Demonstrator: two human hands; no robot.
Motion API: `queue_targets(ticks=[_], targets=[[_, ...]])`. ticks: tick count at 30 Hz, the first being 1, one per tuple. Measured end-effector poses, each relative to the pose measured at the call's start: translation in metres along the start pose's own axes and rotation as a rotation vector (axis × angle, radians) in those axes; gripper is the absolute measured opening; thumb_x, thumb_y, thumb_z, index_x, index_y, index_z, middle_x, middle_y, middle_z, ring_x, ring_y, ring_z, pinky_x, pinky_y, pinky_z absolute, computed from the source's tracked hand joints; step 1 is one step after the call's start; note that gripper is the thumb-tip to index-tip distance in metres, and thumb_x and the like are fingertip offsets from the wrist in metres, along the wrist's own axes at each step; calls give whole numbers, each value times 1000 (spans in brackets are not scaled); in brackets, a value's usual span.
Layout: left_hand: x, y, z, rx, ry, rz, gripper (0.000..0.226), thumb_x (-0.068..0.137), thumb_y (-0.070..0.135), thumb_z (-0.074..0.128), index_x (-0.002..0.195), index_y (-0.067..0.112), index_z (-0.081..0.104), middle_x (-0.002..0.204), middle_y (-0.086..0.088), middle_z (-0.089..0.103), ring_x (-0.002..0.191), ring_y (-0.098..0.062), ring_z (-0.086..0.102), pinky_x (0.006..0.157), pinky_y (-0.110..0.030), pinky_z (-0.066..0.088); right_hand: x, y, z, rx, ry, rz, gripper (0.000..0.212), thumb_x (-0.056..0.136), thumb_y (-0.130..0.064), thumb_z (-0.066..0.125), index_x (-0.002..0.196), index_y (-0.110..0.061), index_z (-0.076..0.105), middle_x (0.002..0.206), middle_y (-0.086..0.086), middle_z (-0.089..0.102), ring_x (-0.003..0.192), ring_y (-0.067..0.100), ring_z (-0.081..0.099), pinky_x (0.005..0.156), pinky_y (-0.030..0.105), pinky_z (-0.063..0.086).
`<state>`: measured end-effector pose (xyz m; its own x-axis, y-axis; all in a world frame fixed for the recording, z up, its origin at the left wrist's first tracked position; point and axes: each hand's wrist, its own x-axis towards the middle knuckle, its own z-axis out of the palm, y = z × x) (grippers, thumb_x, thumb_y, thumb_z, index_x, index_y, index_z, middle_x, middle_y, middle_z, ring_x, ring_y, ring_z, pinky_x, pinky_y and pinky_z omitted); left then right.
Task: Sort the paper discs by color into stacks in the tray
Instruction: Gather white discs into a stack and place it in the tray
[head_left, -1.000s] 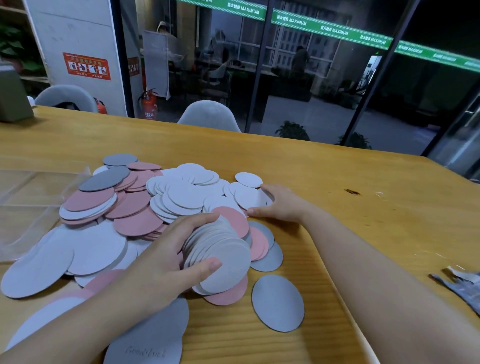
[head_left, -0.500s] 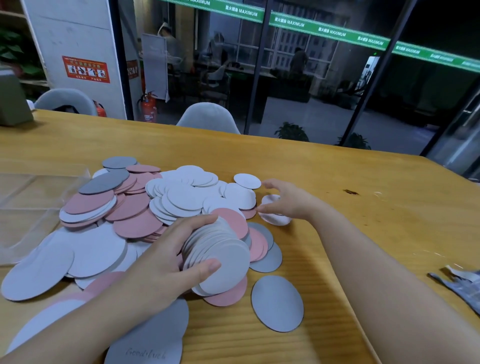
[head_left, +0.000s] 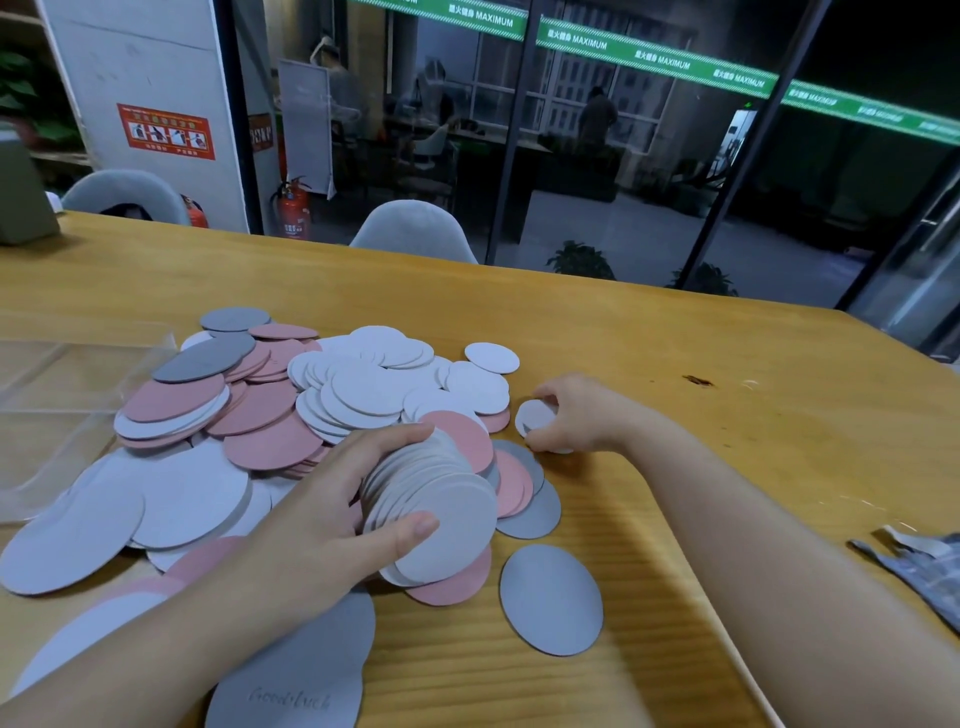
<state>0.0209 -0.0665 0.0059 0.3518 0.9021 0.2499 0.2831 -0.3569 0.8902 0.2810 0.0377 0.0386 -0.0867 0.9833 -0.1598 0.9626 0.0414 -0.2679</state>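
Paper discs (head_left: 363, 387), mixed heap: left hand (head_left: 332, 499) clamps white stack (head_left: 441, 509) for squaring; right hand (head_left: 576, 415), three o'clock, pinches one small white disc (head_left: 532, 415).

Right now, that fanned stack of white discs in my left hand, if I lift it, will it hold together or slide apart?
It will probably slide apart. The stack of white discs is already fanned sideways under the left hand, so the faces look smooth. Each disc looks thin and light, likely to flex a little. Only thumb and fingers pinch it from the edges, so a firmer squeeze seems wise.
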Motion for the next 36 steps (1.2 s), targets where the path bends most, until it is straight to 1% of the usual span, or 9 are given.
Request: queue_targets(ticks=[6, 8, 11, 14, 18, 23, 27, 32, 36], targets=[[0, 3, -4, -65, 61, 3, 58, 59, 57, 69, 112, 63, 49, 120, 30, 56, 115, 4, 53, 95, -26, 43, 10, -12, -5, 288, 207, -75, 26, 59, -35, 61, 76, -16, 56, 83, 8, 53, 72, 19, 47, 51, 31, 42], [0, 3, -6, -74, 77, -9, 60, 57, 57, 69, 113, 62, 49, 120, 29, 56, 115, 3, 54, 94, -26, 43, 19, -22, -7, 341, 248, -89, 38, 63, -30, 62, 93, -7, 62, 91, 9, 54, 78, 18, 49, 59, 38, 49], [2, 2, -12, -76, 104, -22, 61, 56, 58, 68, 113, 62, 48, 119, 29, 57, 112, 3, 55, 91, -22, 44, 37, -36, -4, 342, 233, -85, 52, 59, -42, 59, 105, -17, 58, 101, 2, 46, 89, 17, 42, 60, 25, 39], [4, -1, -18, -71, 152, -36, 60, 57, 58, 68, 114, 62, 49, 119, 27, 58, 112, 2, 56, 90, -22, 44, 50, -45, 0, 226, 128, -48, 54, 72, -42, 63, 120, -20, 52, 116, 3, 40, 109, 20, 39, 82, 29, 40], [6, -6, -23, -71, 181, -54, 59, 59, 55, 70, 114, 62, 48, 120, 29, 57, 112, 4, 55, 91, -24, 44, 55, -49, -2, 93, -23, -22, 82, 73, -60, 67, 140, -23, 38, 144, 2, 30, 134, 24, 27, 107, 39, 31], [8, -12, -23, -50, 173, -66, 60, 58, 60, 66, 114, 63, 47, 122, 29, 55, 115, 4, 53, 98, -28, 43, 58, -52, -5, 88, -194, -23, 87, 72, -65, 64, 143, -25, 33, 140, -7, 37, 128, 17, 37, 101, 30, 33], [9, -14, -23, -40, 170, -74, 60, 59, 60, 65, 115, 63, 46, 124, 28, 54, 117, 3, 52, 102, -32, 42, 56, -51, -7, 64, -144, -42, 72, 78, -56, 65, 140, -31, 39, 149, -7, 31, 134, 19, 34, 99, 28, 30], [8, -14, -23, -30, 173, -77, 61, 59, 60, 65, 117, 61, 46, 125, 28, 53, 117, 3, 51, 102, -32, 42, 48, -46, -10, 155, -119, -63, 73, 75, -48, 73, 138, -27, 41, 145, -5, 38, 130, 17, 38, 89, 25, 31], [8, -13, -23, -35, 171, -81, 58, 65, 51, 69, 117, 61, 46, 124, 27, 54, 115, 4, 52, 100, -27, 43, 43, -44, -4, 194, 4, -81, 71, 71, -45, 77, 130, -23, 45, 133, -2, 48, 113, 16, 48, 84, 24, 37]])
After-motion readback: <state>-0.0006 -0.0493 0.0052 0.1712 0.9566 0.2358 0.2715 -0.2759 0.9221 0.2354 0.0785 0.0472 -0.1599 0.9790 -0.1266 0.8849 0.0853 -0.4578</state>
